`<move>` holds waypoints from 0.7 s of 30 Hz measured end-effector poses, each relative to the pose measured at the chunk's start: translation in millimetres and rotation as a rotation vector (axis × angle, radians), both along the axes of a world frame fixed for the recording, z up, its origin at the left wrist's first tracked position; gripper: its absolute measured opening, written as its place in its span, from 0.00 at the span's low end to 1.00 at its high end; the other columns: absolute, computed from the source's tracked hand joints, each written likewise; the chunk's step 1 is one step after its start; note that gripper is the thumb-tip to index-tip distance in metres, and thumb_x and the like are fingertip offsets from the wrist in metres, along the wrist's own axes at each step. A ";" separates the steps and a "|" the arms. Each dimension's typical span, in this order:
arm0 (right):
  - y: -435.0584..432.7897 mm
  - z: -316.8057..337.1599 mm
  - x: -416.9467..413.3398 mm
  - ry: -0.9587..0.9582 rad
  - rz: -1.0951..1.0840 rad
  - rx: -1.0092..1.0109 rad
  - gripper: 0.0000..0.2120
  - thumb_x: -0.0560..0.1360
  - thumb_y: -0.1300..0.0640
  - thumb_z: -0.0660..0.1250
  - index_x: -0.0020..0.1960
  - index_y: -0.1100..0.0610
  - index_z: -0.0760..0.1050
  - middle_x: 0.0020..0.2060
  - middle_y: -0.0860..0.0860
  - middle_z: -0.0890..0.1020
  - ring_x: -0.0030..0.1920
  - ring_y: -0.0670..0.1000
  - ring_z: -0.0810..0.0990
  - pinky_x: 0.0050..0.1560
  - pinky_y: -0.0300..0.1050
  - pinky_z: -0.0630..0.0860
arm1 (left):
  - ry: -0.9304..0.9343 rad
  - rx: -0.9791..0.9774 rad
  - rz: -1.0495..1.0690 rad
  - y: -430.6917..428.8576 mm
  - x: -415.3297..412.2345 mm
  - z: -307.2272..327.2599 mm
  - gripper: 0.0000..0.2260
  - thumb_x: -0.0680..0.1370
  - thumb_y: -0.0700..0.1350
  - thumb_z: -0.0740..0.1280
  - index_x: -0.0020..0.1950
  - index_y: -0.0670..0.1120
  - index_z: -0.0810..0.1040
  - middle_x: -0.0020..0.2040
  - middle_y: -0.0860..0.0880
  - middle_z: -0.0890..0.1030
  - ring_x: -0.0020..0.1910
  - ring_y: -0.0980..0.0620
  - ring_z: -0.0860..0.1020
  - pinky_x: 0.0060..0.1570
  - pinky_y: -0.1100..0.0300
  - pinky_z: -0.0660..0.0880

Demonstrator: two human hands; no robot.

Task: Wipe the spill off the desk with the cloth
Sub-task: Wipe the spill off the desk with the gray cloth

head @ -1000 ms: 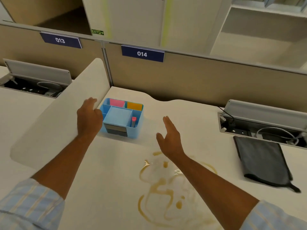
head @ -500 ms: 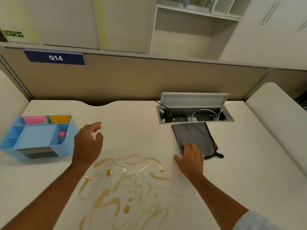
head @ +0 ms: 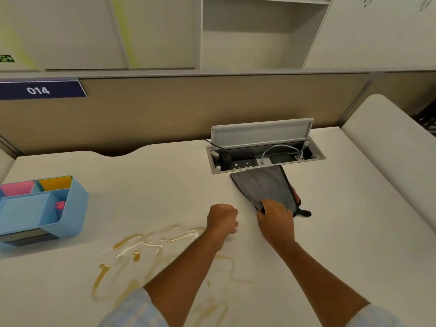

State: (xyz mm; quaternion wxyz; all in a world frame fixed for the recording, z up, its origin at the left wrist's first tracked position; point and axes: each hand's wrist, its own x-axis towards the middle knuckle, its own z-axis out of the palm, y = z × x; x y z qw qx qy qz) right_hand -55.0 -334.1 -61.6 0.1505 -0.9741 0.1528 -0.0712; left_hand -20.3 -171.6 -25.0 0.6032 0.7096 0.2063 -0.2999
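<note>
Head view: my right hand grips the near edge of the grey cloth, fingers pinched on its fold. From there the cloth stretches across the table to the open cable box. My left hand is curled loosely just left of the cloth, holding nothing. Brown spill spreads left of and below it, apart from the cloth.

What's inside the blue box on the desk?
The blue box has compartments: a pink pad, a yellow pad, and a small pink thing poking up. Its walls hide whatever lies lower down.
</note>
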 end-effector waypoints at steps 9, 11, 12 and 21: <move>5.9 5.8 -21.3 -0.105 0.076 0.037 0.02 0.76 0.63 0.71 0.46 0.57 0.81 0.34 0.51 0.82 0.34 0.54 0.78 0.36 0.53 0.79 | 0.091 -0.106 0.043 -30.5 -5.9 -13.4 0.11 0.81 0.49 0.67 0.53 0.43 0.83 0.45 0.42 0.88 0.29 0.52 0.74 0.27 0.61 0.69; 12.5 9.9 -28.3 -0.097 0.076 0.109 0.06 0.78 0.62 0.68 0.42 0.56 0.79 0.31 0.49 0.79 0.32 0.52 0.77 0.33 0.52 0.77 | 0.108 -0.137 0.051 -28.2 -12.1 -13.7 0.11 0.80 0.48 0.68 0.51 0.41 0.84 0.39 0.44 0.87 0.26 0.53 0.71 0.24 0.61 0.65; 15.5 11.5 -31.6 -0.082 0.074 0.152 0.08 0.79 0.61 0.67 0.41 0.56 0.78 0.31 0.48 0.78 0.31 0.52 0.76 0.32 0.53 0.77 | 0.120 -0.154 0.059 -27.2 -15.5 -13.7 0.11 0.79 0.47 0.69 0.50 0.40 0.84 0.36 0.46 0.86 0.25 0.53 0.70 0.23 0.62 0.64; -18.0 53.3 0.3 -0.111 -0.033 0.266 0.11 0.85 0.52 0.61 0.51 0.56 0.78 0.38 0.53 0.82 0.39 0.55 0.81 0.41 0.47 0.76 | 0.144 -0.046 0.120 -31.3 -26.2 -19.5 0.07 0.77 0.41 0.72 0.42 0.41 0.77 0.33 0.43 0.76 0.25 0.50 0.69 0.24 0.62 0.64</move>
